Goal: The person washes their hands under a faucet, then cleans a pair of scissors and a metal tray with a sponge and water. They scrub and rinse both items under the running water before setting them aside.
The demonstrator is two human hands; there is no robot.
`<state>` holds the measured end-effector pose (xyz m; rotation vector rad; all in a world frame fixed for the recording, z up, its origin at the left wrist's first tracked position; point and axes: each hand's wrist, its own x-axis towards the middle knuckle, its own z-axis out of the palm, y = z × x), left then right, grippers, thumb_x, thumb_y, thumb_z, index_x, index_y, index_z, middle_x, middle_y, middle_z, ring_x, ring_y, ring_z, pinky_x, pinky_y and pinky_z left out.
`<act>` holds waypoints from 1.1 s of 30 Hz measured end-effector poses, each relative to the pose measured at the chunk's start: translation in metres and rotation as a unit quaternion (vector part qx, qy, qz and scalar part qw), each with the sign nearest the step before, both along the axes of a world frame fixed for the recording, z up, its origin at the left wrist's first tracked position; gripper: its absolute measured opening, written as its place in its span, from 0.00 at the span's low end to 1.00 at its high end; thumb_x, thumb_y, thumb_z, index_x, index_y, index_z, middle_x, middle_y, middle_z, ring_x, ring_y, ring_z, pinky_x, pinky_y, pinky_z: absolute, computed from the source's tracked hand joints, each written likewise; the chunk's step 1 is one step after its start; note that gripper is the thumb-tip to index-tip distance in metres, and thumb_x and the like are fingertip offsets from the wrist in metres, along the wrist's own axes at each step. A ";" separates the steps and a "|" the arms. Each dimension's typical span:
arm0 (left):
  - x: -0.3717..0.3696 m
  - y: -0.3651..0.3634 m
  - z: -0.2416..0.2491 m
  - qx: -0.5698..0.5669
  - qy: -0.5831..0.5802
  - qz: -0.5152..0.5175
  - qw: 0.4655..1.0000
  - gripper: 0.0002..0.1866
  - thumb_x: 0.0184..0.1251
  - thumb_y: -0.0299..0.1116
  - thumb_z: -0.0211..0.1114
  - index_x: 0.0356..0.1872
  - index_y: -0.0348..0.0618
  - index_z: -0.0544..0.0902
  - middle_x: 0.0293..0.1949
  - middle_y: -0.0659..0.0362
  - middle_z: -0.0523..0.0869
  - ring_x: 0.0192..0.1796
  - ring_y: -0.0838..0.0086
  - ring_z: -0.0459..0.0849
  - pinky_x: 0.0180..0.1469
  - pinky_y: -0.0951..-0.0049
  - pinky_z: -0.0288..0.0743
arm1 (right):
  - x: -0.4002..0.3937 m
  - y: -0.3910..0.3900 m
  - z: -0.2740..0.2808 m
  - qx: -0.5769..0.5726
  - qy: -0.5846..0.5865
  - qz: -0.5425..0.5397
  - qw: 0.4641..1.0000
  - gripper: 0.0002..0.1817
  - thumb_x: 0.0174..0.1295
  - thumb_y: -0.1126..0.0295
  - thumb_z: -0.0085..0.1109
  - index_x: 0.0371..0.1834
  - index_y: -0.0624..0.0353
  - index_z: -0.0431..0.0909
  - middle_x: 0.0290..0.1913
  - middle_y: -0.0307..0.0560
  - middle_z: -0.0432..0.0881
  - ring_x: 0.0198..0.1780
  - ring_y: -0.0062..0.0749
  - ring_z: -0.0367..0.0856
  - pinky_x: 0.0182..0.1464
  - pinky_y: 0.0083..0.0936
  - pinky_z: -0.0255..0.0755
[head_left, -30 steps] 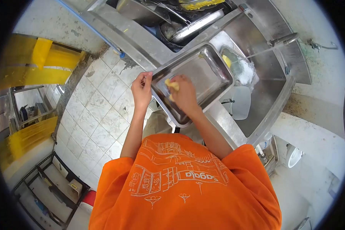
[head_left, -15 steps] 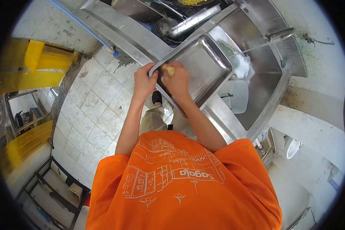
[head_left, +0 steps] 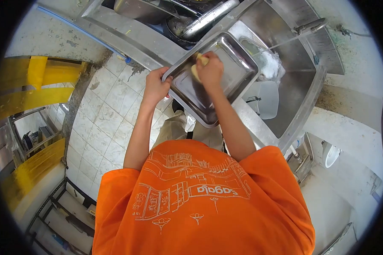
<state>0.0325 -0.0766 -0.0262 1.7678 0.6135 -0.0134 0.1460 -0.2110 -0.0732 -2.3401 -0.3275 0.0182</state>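
A rectangular metal tray (head_left: 238, 60) is tilted over the edge of the steel sink, its hollow side facing me. My left hand (head_left: 155, 86) grips the tray's left rim, thumb on the inner side. Inside the tray, my right hand (head_left: 211, 71) is closed on a yellow sponge (head_left: 195, 72) pressed against the metal. Right of the tray, white foam (head_left: 270, 64) and a translucent plastic container (head_left: 266, 100) lie in the sink.
Water runs from a wall tap (head_left: 311, 27) into the sink basin (head_left: 295, 91). Pans and a whisk fill another basin (head_left: 185, 32) at the top. A blue pipe (head_left: 81, 32) runs along the upper left, above the tiled floor (head_left: 98, 123).
My right hand and the sponge have moved up and right, from the tray's left side towards its middle. The tray's lower end has swung slightly, and my left hand still holds the rim.
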 end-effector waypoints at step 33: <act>0.069 -0.024 -0.020 0.486 -0.028 -0.219 0.846 0.14 0.63 0.42 0.60 0.40 0.42 0.71 0.25 0.51 0.84 0.27 0.54 0.84 0.29 0.59 0.78 | 0.112 -0.050 -0.016 -0.284 -0.182 0.112 0.935 0.09 0.47 0.75 0.56 0.32 0.57 0.82 0.42 0.49 0.78 0.46 0.43 0.79 0.44 0.36 0.76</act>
